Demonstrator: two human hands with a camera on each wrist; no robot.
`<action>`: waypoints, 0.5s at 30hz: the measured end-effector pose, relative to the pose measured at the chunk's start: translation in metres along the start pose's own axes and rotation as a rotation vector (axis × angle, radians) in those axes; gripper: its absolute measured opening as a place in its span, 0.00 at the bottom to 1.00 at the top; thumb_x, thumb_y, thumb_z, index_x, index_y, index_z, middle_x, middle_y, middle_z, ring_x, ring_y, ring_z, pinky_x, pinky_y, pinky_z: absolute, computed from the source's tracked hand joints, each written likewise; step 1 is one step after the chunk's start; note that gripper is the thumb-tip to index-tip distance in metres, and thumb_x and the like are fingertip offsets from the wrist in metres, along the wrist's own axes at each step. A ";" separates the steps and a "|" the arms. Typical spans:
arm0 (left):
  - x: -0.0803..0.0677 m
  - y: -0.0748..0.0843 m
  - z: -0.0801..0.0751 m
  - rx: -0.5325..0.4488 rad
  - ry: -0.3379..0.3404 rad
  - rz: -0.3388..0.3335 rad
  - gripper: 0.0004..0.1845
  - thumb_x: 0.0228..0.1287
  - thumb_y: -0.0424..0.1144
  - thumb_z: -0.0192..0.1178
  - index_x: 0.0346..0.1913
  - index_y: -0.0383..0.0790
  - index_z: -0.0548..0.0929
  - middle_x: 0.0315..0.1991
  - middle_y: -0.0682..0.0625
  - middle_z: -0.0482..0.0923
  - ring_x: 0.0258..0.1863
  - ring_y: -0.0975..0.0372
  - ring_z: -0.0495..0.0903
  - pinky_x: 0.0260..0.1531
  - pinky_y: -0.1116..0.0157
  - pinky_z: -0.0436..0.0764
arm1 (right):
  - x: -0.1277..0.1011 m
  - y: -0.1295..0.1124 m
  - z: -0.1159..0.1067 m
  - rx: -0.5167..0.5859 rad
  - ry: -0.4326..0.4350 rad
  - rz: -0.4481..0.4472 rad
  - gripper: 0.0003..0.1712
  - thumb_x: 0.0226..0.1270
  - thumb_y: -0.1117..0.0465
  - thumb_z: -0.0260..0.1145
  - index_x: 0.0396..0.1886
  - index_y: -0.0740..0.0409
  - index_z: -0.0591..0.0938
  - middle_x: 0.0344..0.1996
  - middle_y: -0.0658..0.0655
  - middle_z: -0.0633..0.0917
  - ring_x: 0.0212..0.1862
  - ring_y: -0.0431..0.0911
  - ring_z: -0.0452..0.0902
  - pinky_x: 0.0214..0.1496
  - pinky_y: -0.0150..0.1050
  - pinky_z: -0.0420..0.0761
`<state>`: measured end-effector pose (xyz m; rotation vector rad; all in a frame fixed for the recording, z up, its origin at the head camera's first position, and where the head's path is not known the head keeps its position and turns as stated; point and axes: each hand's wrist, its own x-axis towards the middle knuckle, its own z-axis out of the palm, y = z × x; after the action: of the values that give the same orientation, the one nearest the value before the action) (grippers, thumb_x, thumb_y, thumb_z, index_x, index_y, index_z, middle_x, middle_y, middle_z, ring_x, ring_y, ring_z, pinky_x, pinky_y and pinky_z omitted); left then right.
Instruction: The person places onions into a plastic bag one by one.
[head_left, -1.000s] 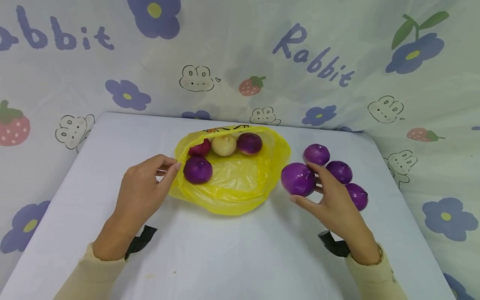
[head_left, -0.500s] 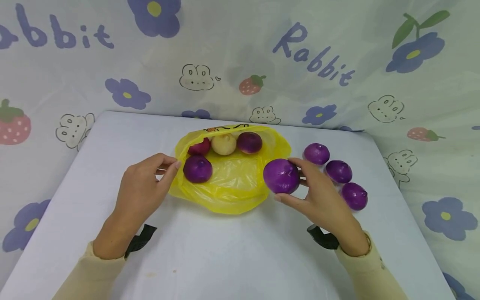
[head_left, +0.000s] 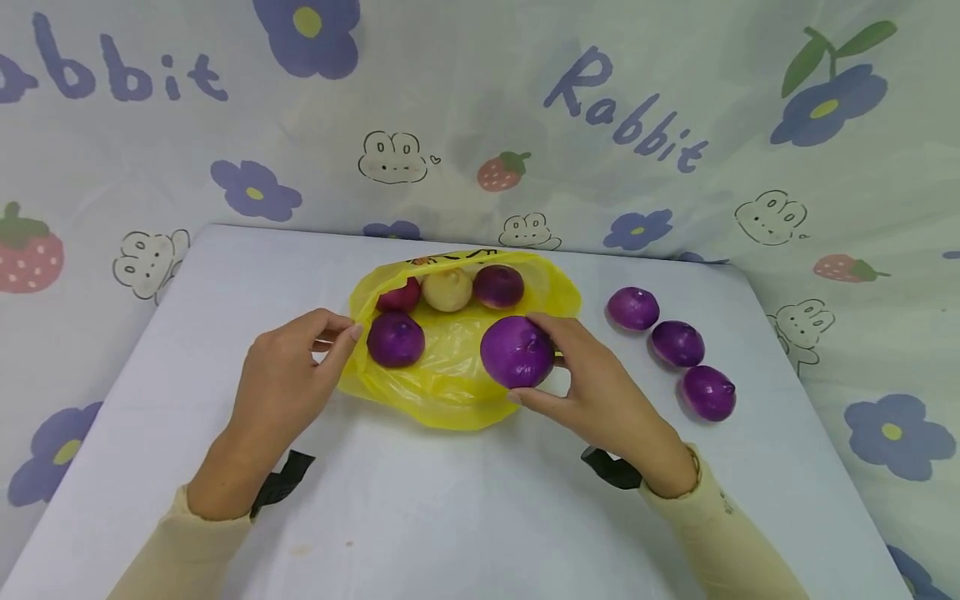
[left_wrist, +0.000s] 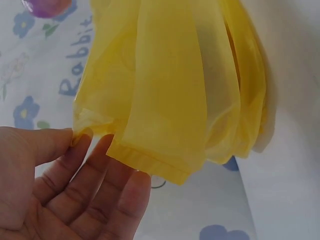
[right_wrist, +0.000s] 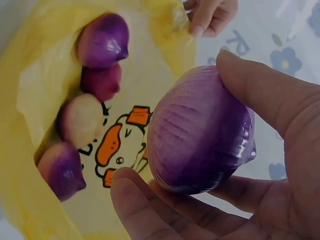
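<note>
My left hand (head_left: 288, 375) pinches the left rim of a yellow plastic bag (head_left: 450, 408) between thumb and index finger, as the left wrist view shows. The bag's mouth gapes toward me. Inside lie two purple onions, one at the front left (head_left: 396, 340) and one at the back right, plus a red onion (head_left: 400, 296) partly behind the rim and a pale one (head_left: 447, 289). My right hand (head_left: 600, 392) grips a glossy purple onion (right_wrist: 200, 132) with the thumb on one side and fingers on the other, over the bag's right front part.
Three purple onions, such as the nearest one (head_left: 708, 393), sit in a slanting row on the white table (head_left: 420, 517), right of the bag. A patterned cloth (head_left: 450, 92) hangs behind the table's back edge. A printed cartoon shows on the bag's inner side.
My right hand has carried its purple onion leftward, from beside the loose onions to over the bag's opening. The left hand keeps its place at the rim.
</note>
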<state>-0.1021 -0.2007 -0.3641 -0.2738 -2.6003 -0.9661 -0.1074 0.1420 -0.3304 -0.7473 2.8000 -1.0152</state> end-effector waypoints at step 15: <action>0.000 -0.002 -0.001 0.012 -0.002 -0.002 0.06 0.72 0.36 0.68 0.45 0.36 0.87 0.38 0.45 0.89 0.39 0.50 0.89 0.33 0.48 0.88 | 0.031 -0.005 0.034 -0.024 -0.091 0.035 0.52 0.65 0.52 0.79 0.81 0.58 0.61 0.70 0.59 0.73 0.67 0.51 0.74 0.68 0.48 0.79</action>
<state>-0.1022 -0.2033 -0.3648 -0.2692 -2.6078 -0.9507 -0.1252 0.1040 -0.3509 -0.7250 2.7425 -0.9203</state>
